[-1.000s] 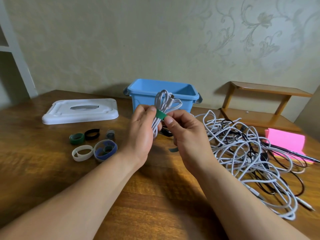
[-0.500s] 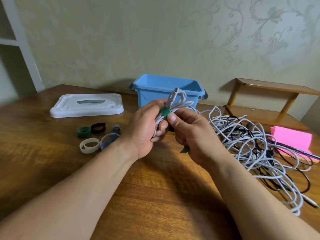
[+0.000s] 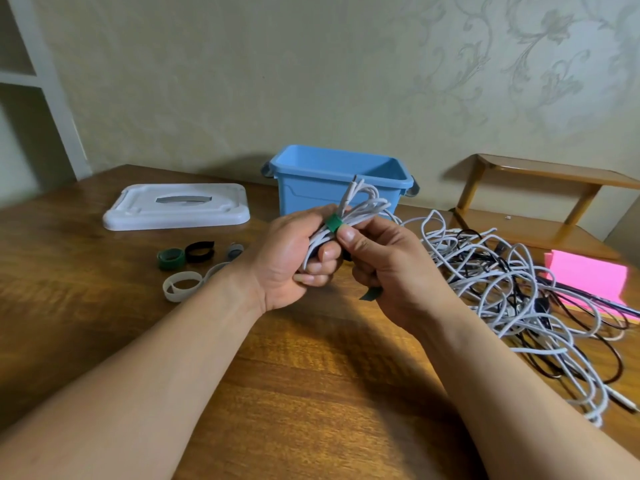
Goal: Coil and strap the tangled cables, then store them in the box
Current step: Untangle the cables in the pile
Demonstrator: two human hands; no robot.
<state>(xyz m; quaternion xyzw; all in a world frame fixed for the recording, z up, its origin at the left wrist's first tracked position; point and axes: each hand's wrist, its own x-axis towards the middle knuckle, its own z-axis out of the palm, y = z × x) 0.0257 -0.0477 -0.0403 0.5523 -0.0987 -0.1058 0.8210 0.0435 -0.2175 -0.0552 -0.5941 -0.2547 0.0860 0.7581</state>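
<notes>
Your white coil (image 3: 360,209), a green strap (image 3: 334,223) round its middle, is held above the table (image 3: 311,375), just near the box (image 3: 332,188). Its long axis slants up to the far right, plug ends uppermost. Your left hand (image 3: 291,258) grips its lower end; your right hand (image 3: 391,268) pinches the strap.

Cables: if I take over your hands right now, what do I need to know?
Left hand grips the coiled white cable.
Right hand pinches the green strap wrapped round it; the strap's tail hangs loose.
Done: one cable coiled, strap partly on.
Left: fasten the strap, put the coil in the blue box, then sort the tangled pile.
Spare straps lie to the left.
</notes>
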